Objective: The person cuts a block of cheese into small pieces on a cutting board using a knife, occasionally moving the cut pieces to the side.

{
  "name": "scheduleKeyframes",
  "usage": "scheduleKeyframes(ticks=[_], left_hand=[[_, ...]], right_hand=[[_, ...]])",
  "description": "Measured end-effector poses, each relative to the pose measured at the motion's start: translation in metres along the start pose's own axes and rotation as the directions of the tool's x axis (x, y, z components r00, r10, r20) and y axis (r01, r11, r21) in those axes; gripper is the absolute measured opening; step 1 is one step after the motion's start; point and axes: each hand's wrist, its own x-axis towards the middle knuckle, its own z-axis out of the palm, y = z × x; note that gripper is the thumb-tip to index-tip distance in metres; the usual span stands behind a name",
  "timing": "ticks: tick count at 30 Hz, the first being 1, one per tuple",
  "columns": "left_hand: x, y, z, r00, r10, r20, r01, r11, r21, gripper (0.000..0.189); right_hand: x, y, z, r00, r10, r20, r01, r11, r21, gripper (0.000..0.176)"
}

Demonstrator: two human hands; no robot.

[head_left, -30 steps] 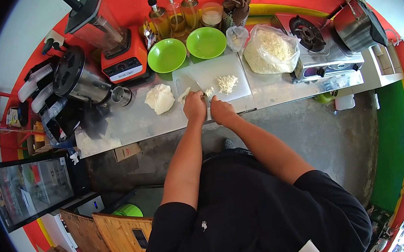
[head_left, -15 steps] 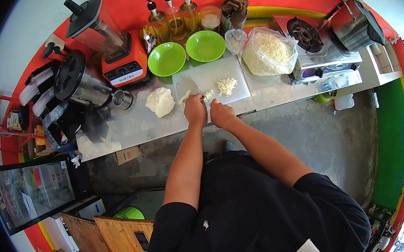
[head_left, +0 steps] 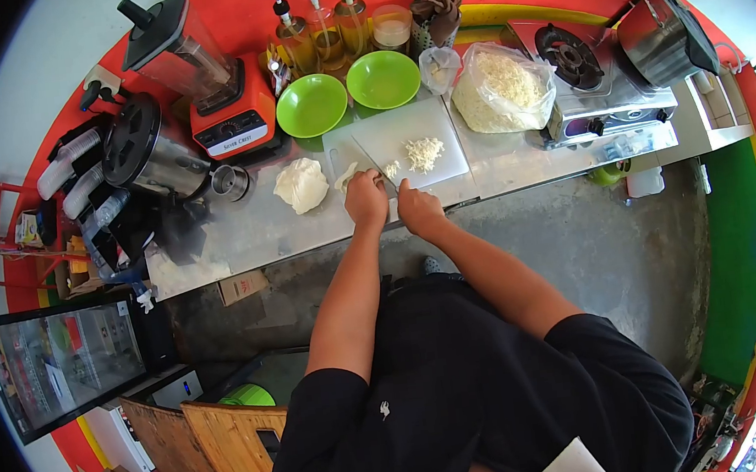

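Observation:
A white cutting board [head_left: 440, 120] lies on the metal counter. My right hand [head_left: 419, 208] is closed around the handle of a knife, whose blade [head_left: 373, 153] slants up and left across the board. Beside it, my left hand [head_left: 366, 200] presses with bent fingers on a pale, cabbage-like piece [head_left: 348, 174] at the board's near edge. Small cut bits [head_left: 391, 169] lie right of the blade, and a pile of pale shreds [head_left: 426, 153] is further right. Left of the board rests a larger pale, folded lump [head_left: 301, 186].
Two green bowls [head_left: 312, 106] stand behind the board, with pump bottles [head_left: 325, 34] further back. A blender [head_left: 231, 113] and a metal cup [head_left: 230, 183] are to the left. A plastic bag of shreds [head_left: 504, 89] and a gas stove [head_left: 609, 110] are on the right.
Both hands stay close together at the board's near edge. The knife blade now shows more plainly between them, and my right hand sits slightly further right.

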Motion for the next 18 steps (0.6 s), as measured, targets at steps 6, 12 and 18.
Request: scheduleKeyframes(ticks=[6, 12, 18], left_hand=[[0.005, -0.011, 0.003, 0.999, 0.046, 0.021, -0.046, 0.999, 0.017, 0.015], [0.013, -0.017, 0.014, 0.999, -0.043, 0.028, 0.046, 0.993, -0.109, 0.011], [0.006, -0.014, 0.007, 1.000, 0.025, -0.008, -0.026, 0.993, -0.118, 0.012]], right_hand=[[0.006, -0.002, -0.005, 0.998, -0.058, -0.026, 0.057, 0.998, -0.030, 0.020], [0.003, -0.004, 0.001, 0.999, -0.048, -0.006, 0.047, 0.998, -0.041, 0.020], [-0.001, -0.003, 0.000, 1.000, -0.017, -0.004, 0.017, 0.998, -0.065, 0.022]])
